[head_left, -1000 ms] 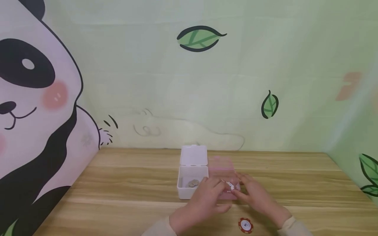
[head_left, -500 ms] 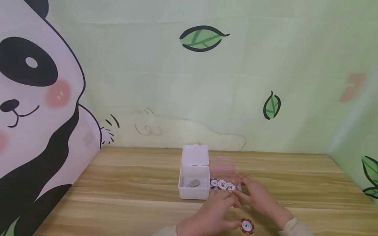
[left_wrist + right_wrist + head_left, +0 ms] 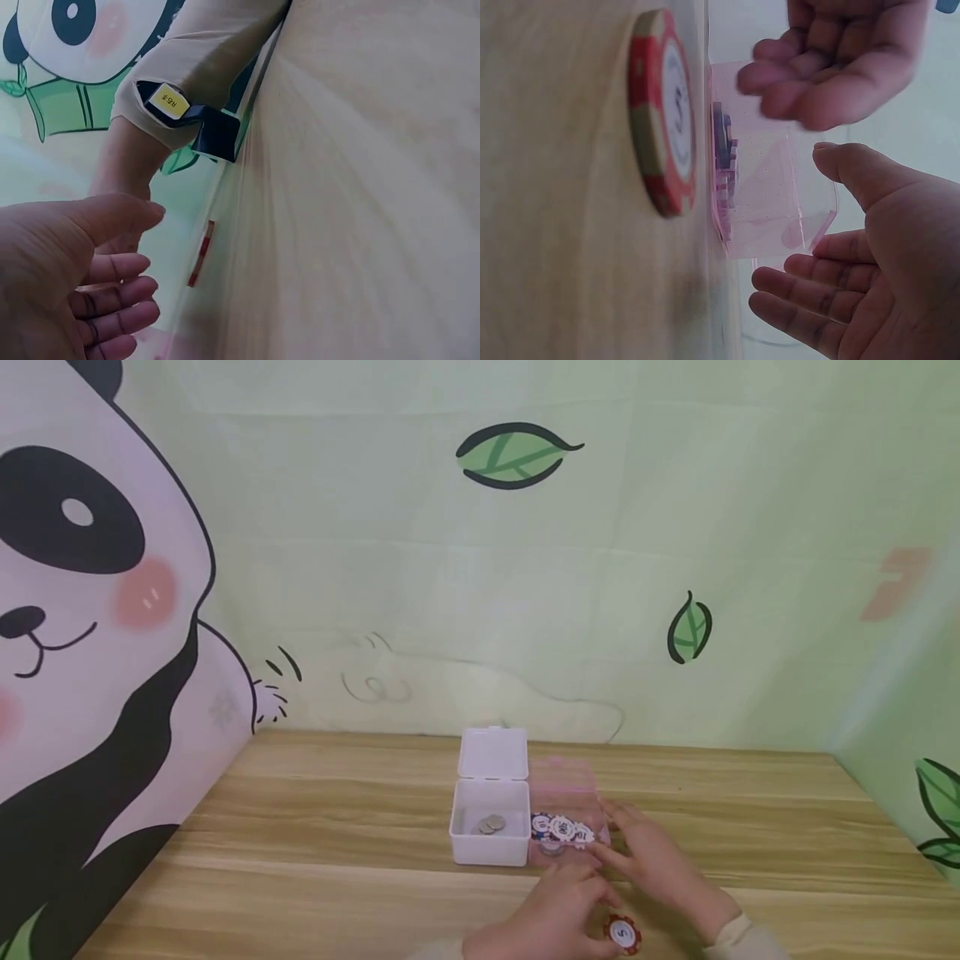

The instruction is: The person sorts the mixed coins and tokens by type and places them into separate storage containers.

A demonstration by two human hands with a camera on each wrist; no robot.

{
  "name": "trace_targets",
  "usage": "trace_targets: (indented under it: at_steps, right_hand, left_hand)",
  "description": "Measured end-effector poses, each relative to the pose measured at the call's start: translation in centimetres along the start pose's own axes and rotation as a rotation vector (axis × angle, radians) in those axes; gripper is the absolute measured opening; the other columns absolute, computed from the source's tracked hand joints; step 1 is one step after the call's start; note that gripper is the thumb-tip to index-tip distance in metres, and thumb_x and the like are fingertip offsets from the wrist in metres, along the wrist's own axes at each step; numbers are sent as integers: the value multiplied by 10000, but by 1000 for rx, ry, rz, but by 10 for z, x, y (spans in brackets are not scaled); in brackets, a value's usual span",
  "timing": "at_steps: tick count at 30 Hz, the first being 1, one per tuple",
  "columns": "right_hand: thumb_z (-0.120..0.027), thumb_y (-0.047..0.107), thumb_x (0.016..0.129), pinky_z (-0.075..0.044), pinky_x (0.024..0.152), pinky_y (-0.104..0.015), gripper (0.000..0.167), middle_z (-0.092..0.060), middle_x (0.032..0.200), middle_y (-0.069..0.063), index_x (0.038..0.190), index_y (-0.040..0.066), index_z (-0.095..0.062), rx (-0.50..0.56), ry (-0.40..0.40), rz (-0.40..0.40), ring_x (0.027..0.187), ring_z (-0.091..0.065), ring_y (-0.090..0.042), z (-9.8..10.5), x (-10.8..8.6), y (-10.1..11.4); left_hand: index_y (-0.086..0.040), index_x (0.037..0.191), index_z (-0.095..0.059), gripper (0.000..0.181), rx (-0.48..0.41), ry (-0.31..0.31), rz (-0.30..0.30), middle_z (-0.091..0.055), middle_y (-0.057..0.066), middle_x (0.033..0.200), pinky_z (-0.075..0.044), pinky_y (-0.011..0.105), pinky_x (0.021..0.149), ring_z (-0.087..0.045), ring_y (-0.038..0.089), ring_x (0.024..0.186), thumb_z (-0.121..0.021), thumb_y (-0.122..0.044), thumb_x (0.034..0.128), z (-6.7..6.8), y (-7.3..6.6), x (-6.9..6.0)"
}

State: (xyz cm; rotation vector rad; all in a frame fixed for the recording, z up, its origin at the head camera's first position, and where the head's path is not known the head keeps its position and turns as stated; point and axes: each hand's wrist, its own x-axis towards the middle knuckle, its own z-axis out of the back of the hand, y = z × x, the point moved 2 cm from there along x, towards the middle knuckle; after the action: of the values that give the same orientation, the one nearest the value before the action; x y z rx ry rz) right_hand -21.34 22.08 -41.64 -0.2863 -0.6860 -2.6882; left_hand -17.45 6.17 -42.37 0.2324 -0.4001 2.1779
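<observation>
A red and cream poker chip (image 3: pixel 622 935) marked 5 lies flat on the table. My left hand (image 3: pixel 555 910) hovers just beside it, fingers loosely bent and thumb near its edge; I see no grip on the chip. In the right wrist view the same left hand (image 3: pixel 840 60) is up above the table, holding nothing visible. A translucent pink box (image 3: pixel 542 858) contains several poker chips (image 3: pixel 562 828) and a coin-like disc (image 3: pixel 551 848). At this box's front right corner my right hand (image 3: pixel 660 864) rests against it, thumb in front and relaxed fingers along the right side.
Left of the pink box, touching or nearly so, stands a white box (image 3: pixel 491 852) with its lid (image 3: pixel 493 753) raised and several coins (image 3: pixel 491 824) inside. A printed cloth backdrop (image 3: pixel 375 527) rises behind the wooden table (image 3: pixel 337 827).
My left hand has drawn back from over the pink box toward the red chip, uncovering the chips inside. My right hand stays at the pink box.
</observation>
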Motion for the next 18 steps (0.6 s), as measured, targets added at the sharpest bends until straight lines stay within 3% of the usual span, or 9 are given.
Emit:
trace_targets:
  at_steps: [9,18]
  right_hand:
    - [-645,336,907,-453,994,-565,654,-517,1353,-284,1384,-60,-436,12,8,-6,1168,-567,-436,-2,0,-1]
    - [-651,335,902,-436,1013,-568,665,-501,1369,-287,1392,-54,-428,5,13,-14,1198,-543,-445,-3,0,-4]
  left_hand:
    - [-253,973,-685,298,-36,62,66,-637,-57,1154,-432,295,1007,-522,117,1217,-779,-426,750,-13,4,1]
    - [-261,939,-697,299,-3,43,22,-569,-116,946,-412,188,869,-511,41,987,-786,-461,735,-21,4,6]
